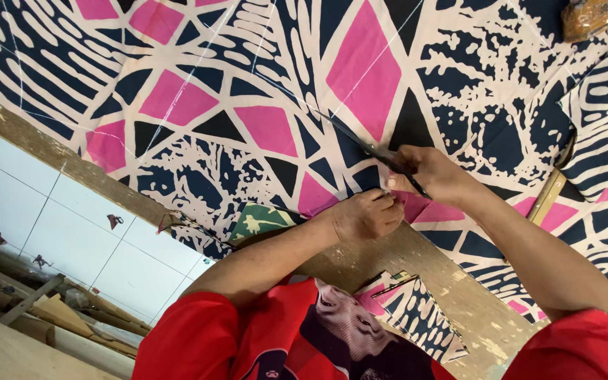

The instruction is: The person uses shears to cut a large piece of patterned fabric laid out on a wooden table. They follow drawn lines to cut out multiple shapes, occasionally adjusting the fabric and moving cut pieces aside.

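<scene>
A large cloth (248, 84) printed in pink, navy and cream lies spread over a wooden table (402, 260). My right hand (436, 174) grips dark scissors (378, 153); their blades point up and left along the cloth, near a white chalk line. Just below, my left hand (364, 214) pinches the cloth's cut edge at the table's rim, fingertips close to the scissors. Both arms come up from my red shirt at the bottom of the view.
A small folded piece of the same print (420, 313) lies on the bare wood near my body. A wooden strip (547, 197) lies on the cloth at right and a brown wooden object (592, 15) at top right. White floor tiles (51, 218) and planks show at left.
</scene>
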